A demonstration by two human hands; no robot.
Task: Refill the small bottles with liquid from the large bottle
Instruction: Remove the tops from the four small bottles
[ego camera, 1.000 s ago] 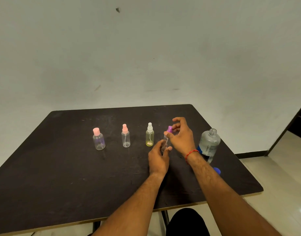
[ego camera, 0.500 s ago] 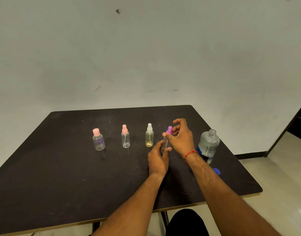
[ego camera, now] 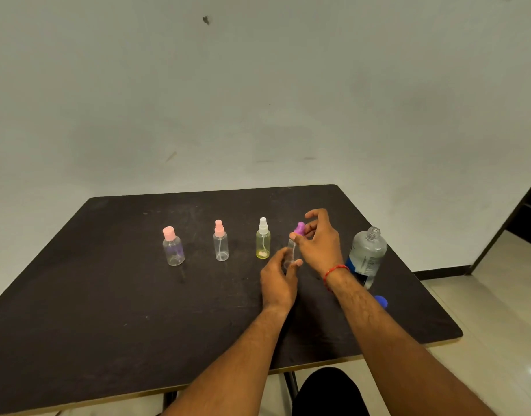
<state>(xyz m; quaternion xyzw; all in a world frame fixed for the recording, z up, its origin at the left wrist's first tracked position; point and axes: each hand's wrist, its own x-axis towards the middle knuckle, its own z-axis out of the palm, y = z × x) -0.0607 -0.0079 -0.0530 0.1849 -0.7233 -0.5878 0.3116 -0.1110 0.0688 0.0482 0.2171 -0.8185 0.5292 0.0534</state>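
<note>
My left hand [ego camera: 277, 277] is curled round the lower part of a clear bottle [ego camera: 290, 250], thumb on one side and fingers on the other, holding it near the table [ego camera: 108, 295]; whether its base touches the top I cannot tell; my right hand [ego camera: 318, 244] is clamped on the purple sprayer [ego camera: 299, 229] at that bottle's top, thumb and fingertips pinching it, and the sprayer leans a little to the right; a red thread [ego camera: 333, 271] circles my right wrist. Just left of my hands stands the yellow bottle [ego camera: 263, 244] with its white sprayer on, upright; further left the pink sprayer bottle [ego camera: 221, 244], then the pink-capped bottle [ego camera: 173, 247], all in one row and apart from each other. To the right, just beyond my right wrist, the large bottle [ego camera: 367, 253] stands with its neck open; a blue cap [ego camera: 381, 301] lies on the table in front of it, partly hidden by my forearm.
</note>
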